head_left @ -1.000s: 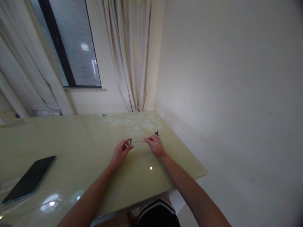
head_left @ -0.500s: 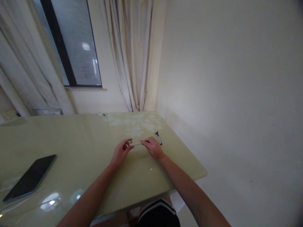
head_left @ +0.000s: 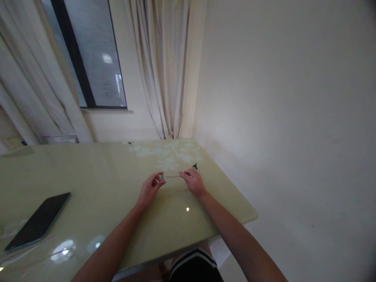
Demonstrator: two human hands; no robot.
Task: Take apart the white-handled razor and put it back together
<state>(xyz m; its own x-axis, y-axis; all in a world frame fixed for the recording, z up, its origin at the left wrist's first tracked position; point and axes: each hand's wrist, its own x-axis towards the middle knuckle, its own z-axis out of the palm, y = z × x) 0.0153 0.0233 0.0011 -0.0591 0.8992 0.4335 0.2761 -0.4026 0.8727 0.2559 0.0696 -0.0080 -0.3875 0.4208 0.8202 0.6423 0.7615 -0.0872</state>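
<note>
My left hand [head_left: 150, 188] pinches a small razor head [head_left: 162, 177], dark and pale with a greenish strip, between thumb and fingertips. My right hand [head_left: 192, 181] grips one end of a thin whitish razor handle [head_left: 172, 176], whose free end points left toward the razor head. A narrow gap shows between the two parts. Both hands are just above the glossy table [head_left: 158, 223]. Just beyond my right hand lies another razor [head_left: 195, 167] with a black head; the hand hides most of its handle.
A black tablet [head_left: 38, 221] lies at the left of the table, with a pale cable [head_left: 28, 247] near it. A tiny dark object [head_left: 129, 143] rests at the far edge. A wall [head_left: 282, 137] borders the table's right side; curtains [head_left: 164, 70] hang behind.
The handle has come away from the razor head. My right hand has moved slightly right and up with the handle, now covering more of the razor on the table. My left hand stays put.
</note>
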